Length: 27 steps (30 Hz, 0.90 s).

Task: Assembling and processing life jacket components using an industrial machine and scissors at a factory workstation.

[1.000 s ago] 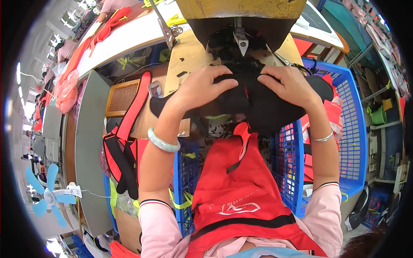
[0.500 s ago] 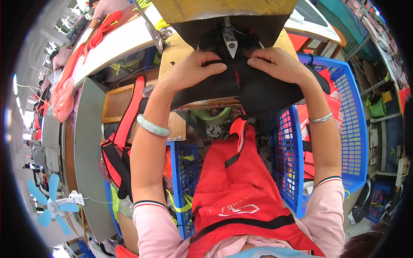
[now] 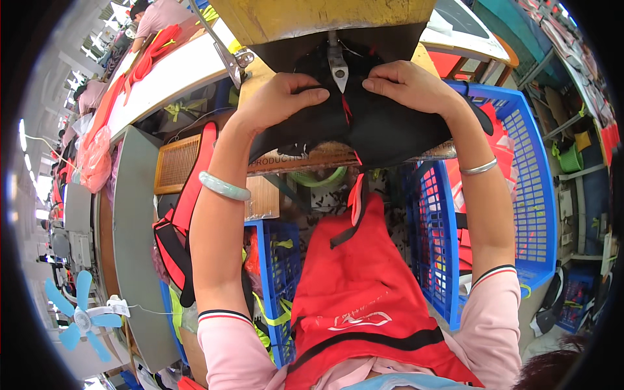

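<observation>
Black fabric [image 3: 396, 133] lies under the pointed metal foot [image 3: 338, 70] of a machine with a worn yellow head [image 3: 325, 23]. A thin red line runs down the middle of the fabric from the foot's tip. My left hand [image 3: 284, 101] is closed on the fabric left of the foot, thumb on top. My right hand [image 3: 411, 89] pinches it on the right side. The fingertips of both hands are partly hidden by the cloth. From the near edge, a red and black strip [image 3: 356, 201] hangs down over my red apron [image 3: 364, 273].
A blue basket [image 3: 543, 195] with red and black pieces stands at my right, another blue crate [image 3: 276, 286] at my left. Red and black straps [image 3: 195, 195] hang beside a grey panel [image 3: 136, 247]. A blue fan [image 3: 81, 316] and another person [image 3: 162, 23] are farther left.
Both hands have moved slightly away from me, carrying the black fabric farther under the foot. More of the table's near edge shows. The hanging strip has narrowed and the whole view has shifted a little.
</observation>
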Available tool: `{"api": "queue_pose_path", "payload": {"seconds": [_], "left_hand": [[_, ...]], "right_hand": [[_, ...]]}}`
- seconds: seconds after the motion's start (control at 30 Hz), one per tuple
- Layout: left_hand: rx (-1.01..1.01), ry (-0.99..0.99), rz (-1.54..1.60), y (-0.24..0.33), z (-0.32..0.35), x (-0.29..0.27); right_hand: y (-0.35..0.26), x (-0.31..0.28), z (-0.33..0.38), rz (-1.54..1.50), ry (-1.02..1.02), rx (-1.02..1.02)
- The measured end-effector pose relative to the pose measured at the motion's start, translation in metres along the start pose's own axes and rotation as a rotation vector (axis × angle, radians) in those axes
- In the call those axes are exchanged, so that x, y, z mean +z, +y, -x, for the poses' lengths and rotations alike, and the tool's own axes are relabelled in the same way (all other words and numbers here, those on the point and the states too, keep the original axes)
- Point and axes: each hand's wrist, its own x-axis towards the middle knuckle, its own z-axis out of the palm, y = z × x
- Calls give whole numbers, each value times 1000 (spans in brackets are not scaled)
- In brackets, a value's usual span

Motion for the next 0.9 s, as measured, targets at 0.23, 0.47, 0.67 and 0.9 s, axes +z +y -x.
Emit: {"api": "queue_pose_path", "payload": {"seconds": [0.23, 0.47, 0.67, 0.9], "left_hand": [[-21, 241, -41, 1, 31, -14], [-151, 2, 171, -15, 142, 34], [-199, -116, 563, -7, 221, 117], [-250, 350, 640, -38, 255, 213]], "right_hand": [[-10, -1, 32, 33, 156, -78], [-18, 23, 95, -55, 260, -34], [-55, 75, 136, 209, 420, -167], [-109, 160, 158, 240, 376, -439]]}}
